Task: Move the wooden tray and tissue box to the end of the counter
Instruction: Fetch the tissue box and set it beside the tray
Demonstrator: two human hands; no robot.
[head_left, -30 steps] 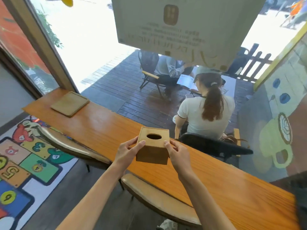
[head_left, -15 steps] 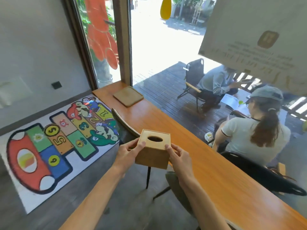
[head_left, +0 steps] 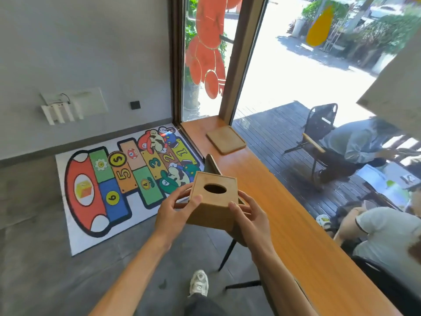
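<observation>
A wooden tissue box (head_left: 211,207) with an oval hole in its top hangs in the air beside the near edge of the long wooden counter (head_left: 284,213). My left hand (head_left: 176,209) grips its left side and my right hand (head_left: 249,214) grips its right side. The box is tilted slightly toward me. The flat wooden tray (head_left: 226,139) lies on the counter's far end, close to the window post.
A chair (head_left: 213,166) stands under the counter just past the box, its legs by my shoe (head_left: 199,282). A hopscotch mat (head_left: 123,176) covers the floor at left. Behind the window glass two people sit on a deck.
I have carried the box to the left along the counter, off its top. The view has swung left, and the tray at the far end now looks nearer.
</observation>
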